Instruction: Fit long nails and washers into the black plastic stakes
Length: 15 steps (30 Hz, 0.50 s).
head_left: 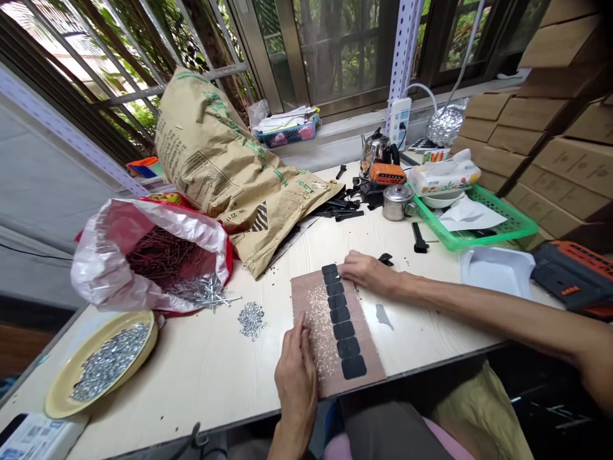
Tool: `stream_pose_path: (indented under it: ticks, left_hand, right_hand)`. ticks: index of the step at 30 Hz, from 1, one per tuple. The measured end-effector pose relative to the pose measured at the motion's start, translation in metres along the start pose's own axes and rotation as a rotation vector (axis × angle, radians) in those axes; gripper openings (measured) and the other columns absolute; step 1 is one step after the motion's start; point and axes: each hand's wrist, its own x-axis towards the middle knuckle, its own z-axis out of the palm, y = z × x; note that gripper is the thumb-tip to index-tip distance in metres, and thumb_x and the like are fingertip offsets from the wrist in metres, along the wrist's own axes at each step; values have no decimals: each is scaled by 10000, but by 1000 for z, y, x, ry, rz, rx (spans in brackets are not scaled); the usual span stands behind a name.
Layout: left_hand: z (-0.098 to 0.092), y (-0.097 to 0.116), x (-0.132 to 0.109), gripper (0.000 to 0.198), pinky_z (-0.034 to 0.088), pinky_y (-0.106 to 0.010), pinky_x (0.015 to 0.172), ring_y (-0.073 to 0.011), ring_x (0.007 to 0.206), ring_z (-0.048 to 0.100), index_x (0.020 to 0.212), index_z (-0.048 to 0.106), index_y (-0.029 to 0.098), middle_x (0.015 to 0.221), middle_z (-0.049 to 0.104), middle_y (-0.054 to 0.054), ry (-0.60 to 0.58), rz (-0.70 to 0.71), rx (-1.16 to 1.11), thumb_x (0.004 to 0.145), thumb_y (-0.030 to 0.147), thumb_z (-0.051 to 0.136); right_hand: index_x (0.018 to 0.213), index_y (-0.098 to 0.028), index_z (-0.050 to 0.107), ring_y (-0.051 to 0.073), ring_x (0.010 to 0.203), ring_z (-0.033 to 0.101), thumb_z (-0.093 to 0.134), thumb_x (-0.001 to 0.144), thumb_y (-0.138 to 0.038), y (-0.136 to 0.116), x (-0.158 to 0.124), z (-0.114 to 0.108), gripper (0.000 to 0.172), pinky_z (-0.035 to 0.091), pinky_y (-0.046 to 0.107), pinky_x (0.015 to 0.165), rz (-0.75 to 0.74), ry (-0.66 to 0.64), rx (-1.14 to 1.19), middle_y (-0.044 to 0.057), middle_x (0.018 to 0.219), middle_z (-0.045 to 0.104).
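A brown board (316, 319) lies on the white table (211, 364) in front of me, with a row of several black pads (342, 319) along its right side. My left hand (295, 377) rests flat on the board's near left edge, fingers together and stretched out. My right hand (366, 271) lies on the board's far right corner, fingertips touching the top pad, fingers curled low. Neither hand visibly holds anything.
A small heap of silver bits (251, 318) lies left of the board. Further left are a yellow plate (103, 364) of them and a bag of nails (153, 255). Behind stand a paper sack (225, 160), black parts (342, 207), a metal pot (397, 201), a green basket (479, 223), a white tray (498, 268) and an orange tool (572, 275).
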Motion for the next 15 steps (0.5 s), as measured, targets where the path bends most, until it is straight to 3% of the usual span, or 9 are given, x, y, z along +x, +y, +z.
stream_pose_path:
  ticks: [4, 7, 12, 15]
  left_hand:
    - [0, 1, 0, 359, 489, -310, 758, -210, 905, 627, 1215, 557, 243, 1018, 660, -80, 19, 3, -34, 904, 324, 396]
    - [-1, 3, -1, 340, 484, -309, 786, -213, 932, 623, 1191, 577, 244, 1037, 658, -78, 30, 9, -45, 894, 302, 422]
    - [-6, 13, 2, 308, 455, -312, 852, -215, 970, 605, 1137, 620, 247, 1039, 654, -74, 1, 19, -157, 860, 303, 497]
    - [-5, 26, 6, 282, 461, -284, 819, -201, 927, 610, 1063, 663, 232, 984, 667, -65, -42, -81, -310, 828, 344, 553]
  right_hand:
    - [803, -142, 597, 135, 788, 464, 382, 954, -158, 7, -4, 5, 263, 431, 282, 751, -81, -20, -18, 33, 812, 531]
    - [802, -144, 605, 144, 775, 457, 380, 959, -192, 2, -11, 11, 279, 433, 285, 733, -51, 21, -14, 34, 776, 520]
    - [894, -138, 614, 155, 831, 482, 408, 951, -220, -24, -16, 9, 229, 452, 291, 738, 10, 98, 107, 54, 833, 547]
    - [950, -141, 596, 158, 855, 492, 423, 943, -196, -47, -15, 5, 182, 453, 289, 751, 4, 122, 188, 60, 868, 561]
